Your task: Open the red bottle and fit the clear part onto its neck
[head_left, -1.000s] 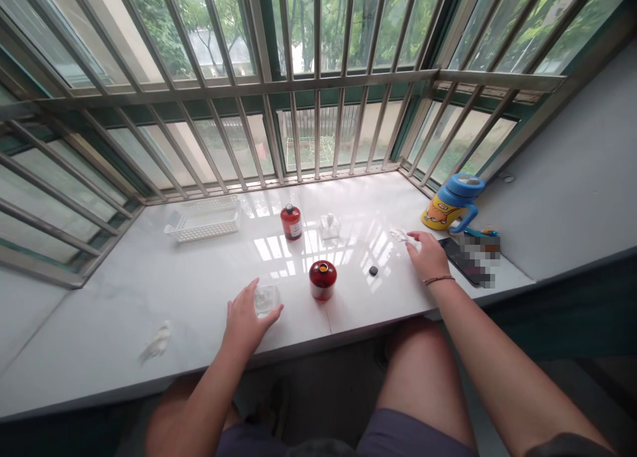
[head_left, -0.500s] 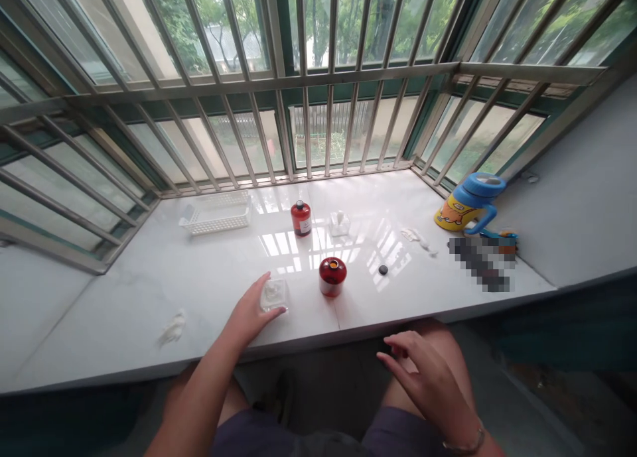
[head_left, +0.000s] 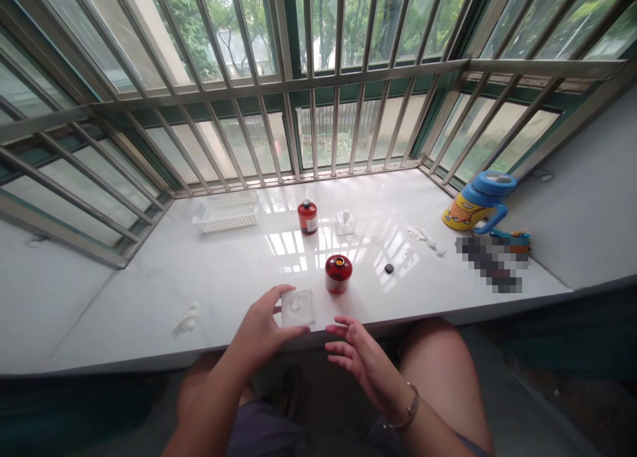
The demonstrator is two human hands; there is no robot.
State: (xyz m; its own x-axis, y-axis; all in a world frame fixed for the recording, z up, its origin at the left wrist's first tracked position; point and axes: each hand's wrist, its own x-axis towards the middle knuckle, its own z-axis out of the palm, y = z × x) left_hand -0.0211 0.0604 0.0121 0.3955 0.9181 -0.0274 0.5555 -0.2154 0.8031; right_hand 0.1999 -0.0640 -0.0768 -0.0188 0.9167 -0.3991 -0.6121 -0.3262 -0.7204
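The left hand (head_left: 261,327) pinches a small clear square box (head_left: 297,308) between thumb and fingers, gripping it by its left edge, apparently just above the near edge of the tabletop (head_left: 223,278); I cannot tell whether it touches the surface. Held by the side like this, its top face stays free and turned up toward the camera. The right hand (head_left: 361,361) hangs just to the near right of the box, fingers loosely spread and curled, holding nothing and not touching the box, with a bracelet (head_left: 405,410) at the wrist.

Just beyond the box, slightly right, stands an open red jar (head_left: 338,272), and a small black cap (head_left: 389,268) lies to its right, apart from it. Farther back sit a red bottle (head_left: 307,217) with a dark top and a second small clear box (head_left: 345,223) beside it. A white basket (head_left: 226,213) rests at the far left near the window bars (head_left: 318,85). A crumpled white wad (head_left: 186,320) lies near left, another scrap (head_left: 423,237) far right, and a yellow and blue cup (head_left: 475,205) stands at the right end.
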